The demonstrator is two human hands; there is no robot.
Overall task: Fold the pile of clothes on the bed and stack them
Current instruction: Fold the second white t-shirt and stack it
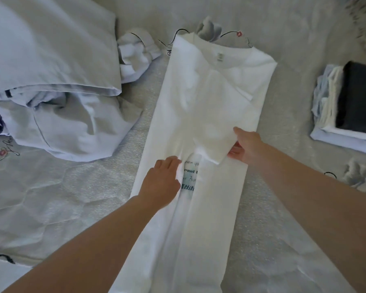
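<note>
shirt: a white t-shirt (201,127) lies on the bed in front of me, both sides folded in to make a long narrow strip; a small tag shows inside the neckline and blue-green printed lettering peeks out in the gap between the folded sides.
direction: its long axis runs from my body away toward the far side of the bed, collar at the far end, hem near me, leaning a little to the right at the top.
left hand: my left hand (163,180) lies flat with straight fingers, pressing on the left fold just beside the print.
right hand: my right hand (246,148) pinches the folded-in sleeve edge on the right side, thumb on top.
pile: unfolded pale clothes (57,115) sit in a heap to the left.
stack: a folded stack (347,104) with a black piece on top sits to the right.
bed: a grey quilted bedspread (82,187) with flower embroidery.
</note>
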